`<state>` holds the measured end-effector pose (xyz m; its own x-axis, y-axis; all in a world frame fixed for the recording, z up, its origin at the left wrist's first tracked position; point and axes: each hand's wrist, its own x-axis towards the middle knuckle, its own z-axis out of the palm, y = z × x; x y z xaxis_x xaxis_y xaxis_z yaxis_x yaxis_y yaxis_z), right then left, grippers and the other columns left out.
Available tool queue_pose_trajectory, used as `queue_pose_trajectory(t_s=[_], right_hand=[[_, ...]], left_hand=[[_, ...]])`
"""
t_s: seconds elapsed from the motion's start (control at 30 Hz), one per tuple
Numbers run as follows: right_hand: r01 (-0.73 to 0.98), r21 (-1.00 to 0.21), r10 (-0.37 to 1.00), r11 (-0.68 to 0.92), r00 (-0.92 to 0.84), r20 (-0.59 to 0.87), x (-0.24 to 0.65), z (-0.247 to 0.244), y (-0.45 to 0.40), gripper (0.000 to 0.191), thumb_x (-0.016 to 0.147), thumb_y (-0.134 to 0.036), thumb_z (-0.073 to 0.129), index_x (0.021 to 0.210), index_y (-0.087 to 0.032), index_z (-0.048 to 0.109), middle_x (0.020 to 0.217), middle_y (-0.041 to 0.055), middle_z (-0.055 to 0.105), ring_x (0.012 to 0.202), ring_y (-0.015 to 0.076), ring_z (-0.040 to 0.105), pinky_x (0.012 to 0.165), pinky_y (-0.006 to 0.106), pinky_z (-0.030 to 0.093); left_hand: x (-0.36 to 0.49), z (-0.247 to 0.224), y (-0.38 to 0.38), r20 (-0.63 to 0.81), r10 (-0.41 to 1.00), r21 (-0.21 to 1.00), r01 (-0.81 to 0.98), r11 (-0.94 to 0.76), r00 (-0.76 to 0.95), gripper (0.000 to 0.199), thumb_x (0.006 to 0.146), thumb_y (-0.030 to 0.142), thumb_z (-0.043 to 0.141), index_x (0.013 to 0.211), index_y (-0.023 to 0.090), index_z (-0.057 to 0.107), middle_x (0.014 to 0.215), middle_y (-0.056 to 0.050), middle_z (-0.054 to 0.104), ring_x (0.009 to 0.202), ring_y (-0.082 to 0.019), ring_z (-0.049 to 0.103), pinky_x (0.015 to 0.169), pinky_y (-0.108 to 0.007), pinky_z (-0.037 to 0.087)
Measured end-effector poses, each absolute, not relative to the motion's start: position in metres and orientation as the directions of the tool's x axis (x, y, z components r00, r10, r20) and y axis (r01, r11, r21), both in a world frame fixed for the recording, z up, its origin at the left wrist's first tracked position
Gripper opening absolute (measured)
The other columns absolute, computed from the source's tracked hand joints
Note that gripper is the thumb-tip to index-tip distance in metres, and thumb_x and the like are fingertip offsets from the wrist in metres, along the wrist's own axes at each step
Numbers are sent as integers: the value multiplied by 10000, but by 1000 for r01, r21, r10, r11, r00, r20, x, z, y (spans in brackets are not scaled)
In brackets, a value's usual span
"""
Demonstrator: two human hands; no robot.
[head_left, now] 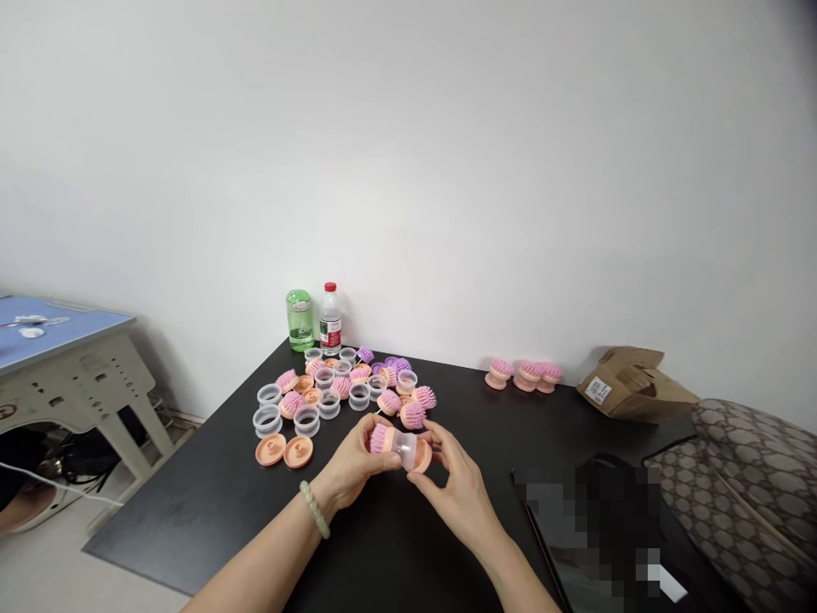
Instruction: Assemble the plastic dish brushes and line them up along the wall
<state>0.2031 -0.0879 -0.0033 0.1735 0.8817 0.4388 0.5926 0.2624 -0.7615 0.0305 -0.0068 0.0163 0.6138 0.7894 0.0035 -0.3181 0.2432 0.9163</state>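
Above the front of the black table, my left hand is closed around a pink bristle brush head joined to a clear plastic ring. My right hand pinches an orange round cap against the ring's other end. The pieces lie sideways in line, bristles pointing left. Left of my hands, two orange caps rest flat on the table. Behind them spread several clear rings, pink brush heads and a few purple pieces.
Three assembled pink brushes stand by the wall, near an open cardboard box. A green container and a red-capped bottle stand at the back left. At right are a dark pixelated object and a patterned bag.
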Motion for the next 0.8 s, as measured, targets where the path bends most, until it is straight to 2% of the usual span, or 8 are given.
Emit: queue_pose_trajectory(t_s=[0.17,0.4,0.53,0.8], right_hand=[[567,-769,866,297,178,466,202,-4,-88,592,759,-202,684,1323,-269,517,1174,53,666,1032,234,674,925,403,561],[573,-756,843,315,197,501,202,4,-89,378,739,-195,727,1105,-242,644,1036,52,724,894,240,695,844,394,577],[562,-729,807,391,172,565,203,6,-89,387,758,-230,756,1138,-242,685,1086,68,731,872,233,704,821,378,592],[580,-654,750,485,108,652,206,8,-88,416,814,-306,755,1225,-276,698,1149,82,734,951,251,716,883,404,597]], left_hand=[[29,18,-7,39,787,933,-305,192,616,559,517,288,939,923,176,571,843,10,603,770,-128,520,683,-239,413],[27,19,-7,58,782,936,-307,174,620,562,515,296,939,923,179,570,833,16,600,758,-124,512,672,-231,393],[27,20,-7,47,780,937,-299,183,624,561,509,295,943,910,174,571,817,16,598,741,-117,509,658,-227,402],[28,19,-9,23,767,935,-285,211,641,540,542,339,932,893,170,557,801,6,603,688,-116,557,623,-248,477]])
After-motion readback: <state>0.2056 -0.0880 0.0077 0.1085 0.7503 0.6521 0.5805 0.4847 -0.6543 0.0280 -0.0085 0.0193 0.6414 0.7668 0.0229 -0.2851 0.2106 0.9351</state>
